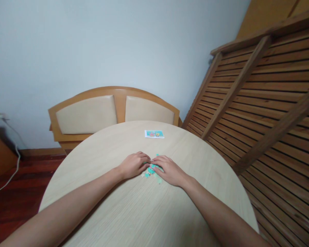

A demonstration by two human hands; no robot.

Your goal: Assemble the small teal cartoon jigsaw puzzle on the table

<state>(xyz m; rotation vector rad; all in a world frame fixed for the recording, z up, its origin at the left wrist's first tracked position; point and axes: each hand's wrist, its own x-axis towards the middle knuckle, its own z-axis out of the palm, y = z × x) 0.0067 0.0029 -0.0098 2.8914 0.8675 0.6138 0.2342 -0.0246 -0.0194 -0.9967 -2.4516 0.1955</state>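
Note:
A small heap of jigsaw puzzle pieces (151, 169), mostly teal with some pale and dark spots, lies on the round table (128, 212). From the left, my left hand (135, 164) rests against the heap with its fingers stretched toward it. My right hand (170, 169) lies on the heap's right side, palm down, fingers extended over some pieces and covering them. The fingertips of both hands nearly meet at the heap's far side. Beyond the hands lies a small picture card (154, 134) with colourful cartoon figures on a blue-green ground.
Behind the table stands a wooden headboard (121, 103) with cream panels, against a pale wall (113, 41). A slatted wooden frame (257, 89) leans along the right side. At the left, a white cable (17, 161) hangs down to the dark red floor (41, 171).

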